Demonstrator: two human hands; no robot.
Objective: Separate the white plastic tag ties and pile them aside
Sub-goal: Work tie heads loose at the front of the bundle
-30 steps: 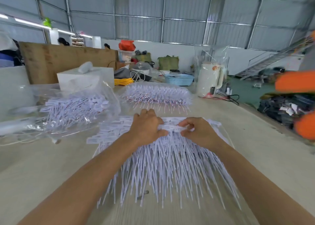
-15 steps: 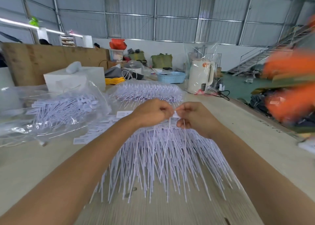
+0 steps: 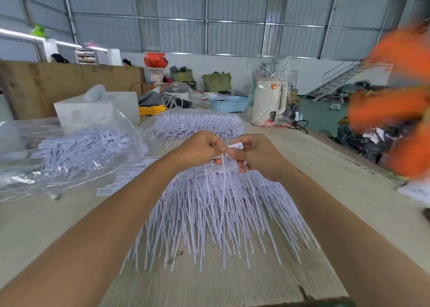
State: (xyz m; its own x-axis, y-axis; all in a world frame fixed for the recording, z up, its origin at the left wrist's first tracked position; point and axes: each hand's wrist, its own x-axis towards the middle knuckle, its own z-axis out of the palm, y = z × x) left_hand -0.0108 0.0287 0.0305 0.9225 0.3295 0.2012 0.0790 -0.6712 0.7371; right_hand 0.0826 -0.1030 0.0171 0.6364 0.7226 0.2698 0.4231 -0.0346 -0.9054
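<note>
Both hands, left hand [image 3: 200, 147] and right hand [image 3: 253, 154], pinch one tag tie [image 3: 233, 146].

Left hand [image 3: 200, 147] and right hand [image 3: 253, 153] pinch one white plastic tag tie [image 3: 233, 146] above the big spread-out pile of white ties [image 3: 216, 204].

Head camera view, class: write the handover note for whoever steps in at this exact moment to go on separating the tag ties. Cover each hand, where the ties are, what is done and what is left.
Left hand: pinching the tag end of one thin white plastic tag tie, raised above the table.
Right hand: pinching a small white tag right beside the left hand.
The big fanned bunch of white plastic ties lies under both hands on the pale wooden table.
Loose ties lie in a clear plastic bag to the left; another wrapped bundle lies behind.
Done: one tie lifted, not yet set aside.
Left: nearly all of the bunch.
</note>
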